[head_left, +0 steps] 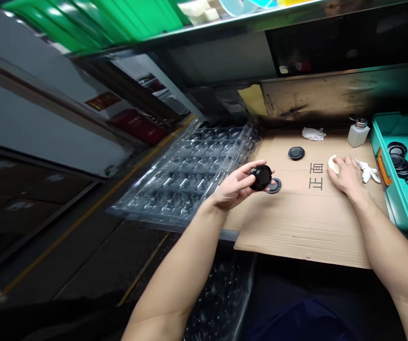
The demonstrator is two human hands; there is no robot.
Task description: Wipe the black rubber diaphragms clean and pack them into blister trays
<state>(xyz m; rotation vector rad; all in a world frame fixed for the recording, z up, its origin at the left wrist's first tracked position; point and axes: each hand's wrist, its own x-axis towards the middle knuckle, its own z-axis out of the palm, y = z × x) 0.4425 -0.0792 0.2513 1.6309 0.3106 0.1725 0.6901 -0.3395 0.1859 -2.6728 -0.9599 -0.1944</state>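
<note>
Cardboard (306, 218) near hands (235, 185), black disc (261, 177) in left.

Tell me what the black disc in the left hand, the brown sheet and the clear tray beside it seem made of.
Black disc in the left hand: probably plastic, glossy, given its bright highlights. Brown sheet: apparently corrugated cardboard, matte, with faint parallel ridges. Clear tray: likely thin plastic, shiny, see-through with streaky glints.

Two hands (348, 175), one bottle (358, 134)
</note>
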